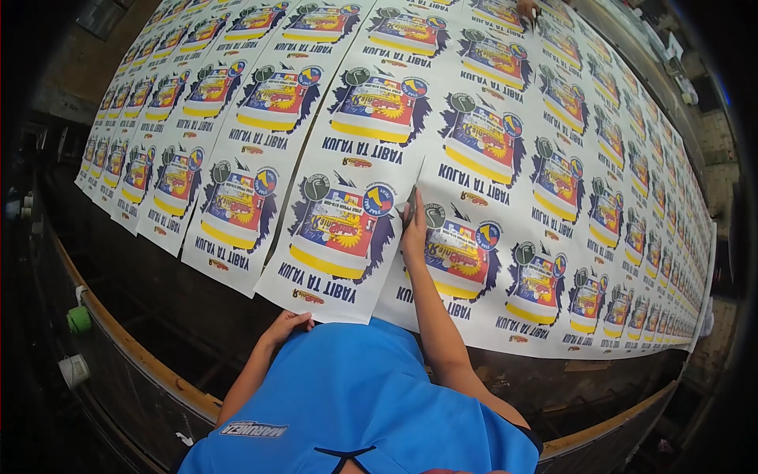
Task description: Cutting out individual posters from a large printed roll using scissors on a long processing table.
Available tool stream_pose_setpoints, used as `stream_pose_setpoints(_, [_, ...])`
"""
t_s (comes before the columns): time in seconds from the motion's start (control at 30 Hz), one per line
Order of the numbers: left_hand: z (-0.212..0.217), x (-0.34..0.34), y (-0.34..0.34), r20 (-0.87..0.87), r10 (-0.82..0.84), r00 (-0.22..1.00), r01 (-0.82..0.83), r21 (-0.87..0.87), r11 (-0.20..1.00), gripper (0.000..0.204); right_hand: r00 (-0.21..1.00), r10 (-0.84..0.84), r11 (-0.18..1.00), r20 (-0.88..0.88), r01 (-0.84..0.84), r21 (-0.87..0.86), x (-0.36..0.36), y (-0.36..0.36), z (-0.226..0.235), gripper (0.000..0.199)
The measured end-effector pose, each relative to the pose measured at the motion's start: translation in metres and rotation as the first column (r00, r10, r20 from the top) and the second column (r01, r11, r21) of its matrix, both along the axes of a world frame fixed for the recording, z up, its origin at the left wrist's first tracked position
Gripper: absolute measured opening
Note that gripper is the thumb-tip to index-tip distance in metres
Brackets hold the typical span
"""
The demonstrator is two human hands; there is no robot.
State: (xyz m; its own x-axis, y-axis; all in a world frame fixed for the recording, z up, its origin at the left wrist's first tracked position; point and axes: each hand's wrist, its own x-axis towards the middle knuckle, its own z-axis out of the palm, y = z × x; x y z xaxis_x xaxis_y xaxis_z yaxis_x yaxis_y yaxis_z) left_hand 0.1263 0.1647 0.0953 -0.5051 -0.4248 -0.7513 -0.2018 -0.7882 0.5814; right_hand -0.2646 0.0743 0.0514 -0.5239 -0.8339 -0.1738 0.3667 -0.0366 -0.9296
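Note:
A large white printed sheet (pixel 466 314), covered in rows of repeated colourful designs, spreads out in front of me. My left hand (pixel 289 325) pinches the near edge of one printed strip (pixel 276 294), close to my body. Farther forward, my right hand (pixel 414 225) is closed around a small dark tool (pixel 409 207), mostly hidden by the fingers; its kind is hard to make out. This hand sits on the line between the strip and the wider sheet. From the hand toward me, the strip's edge is separate and overlaps the sheet.
Several separated strips (pixel 212 251) lie side by side to the left. Another person's hand (pixel 527 9) is over the sheet at the far edge, near a dark, thin object. A wooden-edged rail (pixel 126 336) curves along the near side, with a green roll (pixel 78 319) and a white cup-like object (pixel 74 370) beside it.

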Motion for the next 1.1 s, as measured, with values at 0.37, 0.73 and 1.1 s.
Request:
stream_pose_setpoints(0.37, [0.012,-0.006,-0.003,0.016,0.117,0.993,-0.117,0.034,0.993,0.024,0.993,0.049,0.995,0.107,-0.058,0.080,-0.038,-0.055,0.013,0.063])
stream_pose_setpoints(0.73, [0.002,-0.007,0.013,0.070,0.182,0.981,-0.190,0.133,0.973,0.030,0.994,0.027,0.997,-0.109,-0.019,0.075,-0.148,-0.198,-0.033,0.046])
stream_pose_setpoints(1.1, [0.010,-0.013,0.018,0.095,0.221,0.971,-0.235,0.187,0.954,0.029,0.925,0.096,0.971,-0.368,-0.006,0.238,-0.242,-0.330,-0.024,0.051])
